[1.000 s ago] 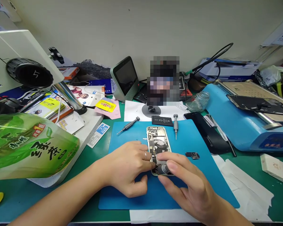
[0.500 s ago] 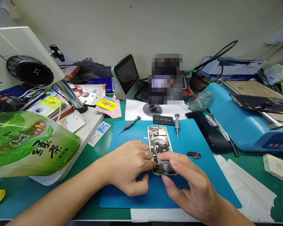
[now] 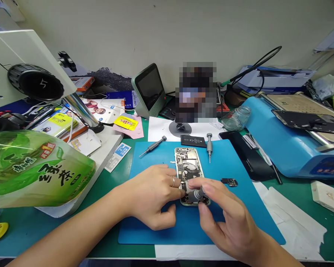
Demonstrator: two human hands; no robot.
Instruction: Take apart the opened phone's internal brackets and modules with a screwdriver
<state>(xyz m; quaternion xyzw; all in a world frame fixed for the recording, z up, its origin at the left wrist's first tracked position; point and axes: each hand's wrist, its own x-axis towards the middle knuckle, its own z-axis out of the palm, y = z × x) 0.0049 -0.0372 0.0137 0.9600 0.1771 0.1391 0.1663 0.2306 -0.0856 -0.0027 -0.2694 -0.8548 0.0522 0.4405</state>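
Observation:
An opened smartphone [image 3: 189, 163] with its inner parts bare lies upright on a blue mat [image 3: 144, 155]. My left hand [image 3: 156, 198] is at the phone's left edge, fingers bent, the ringed finger and index finger against its frame and lower inside. In my right hand [image 3: 231, 215], thumb and fingers close round a grey screwdriver [image 3: 196, 194] over the phone's lower end; its tip is hidden. Two more grey screwdrivers lie near the mat's far edge, one to the left [image 3: 153, 146] and one to the right [image 3: 209, 146]. Between them is a black battery [image 3: 193, 141].
A small circuit board [image 3: 229, 182] lies on the mat's right side. A green drink bottle [image 3: 41, 168] and a microscope stand [image 3: 80, 111] crowd the left. At right sit a blue machine [image 3: 289, 148], a glass jar [image 3: 236, 118] and a white box [image 3: 327, 198].
My right thumb and fingers have shifted slightly to the right, and the thumb has come up closer to the screwdriver. My left hand stays in place on the phone.

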